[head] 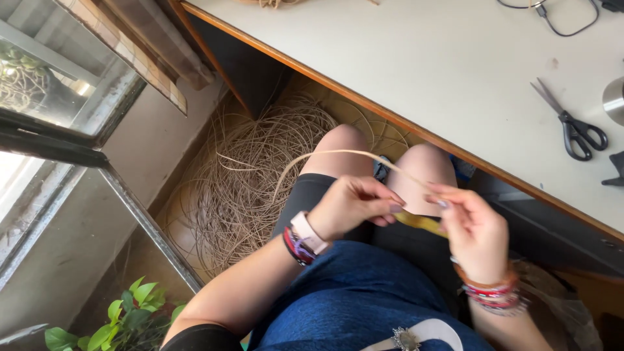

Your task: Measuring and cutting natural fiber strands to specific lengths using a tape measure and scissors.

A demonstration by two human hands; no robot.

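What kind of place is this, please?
Probably a home craft corner by a window: a pile of cane strands lies on the floor under a white worktable with scissors, and both hands work one strand.

The steel cup [615, 99] at the bench's [403, 58] right side is cut by the picture's edge; the black cable [564, 19] runs off the top; the strip's [338, 153] end between the fingers is hidden.

Home craft corner: pale worktable [416, 71] with scissors [575, 123], cane coils [260, 169] on floor, window [52, 84], potted plant [123, 322].
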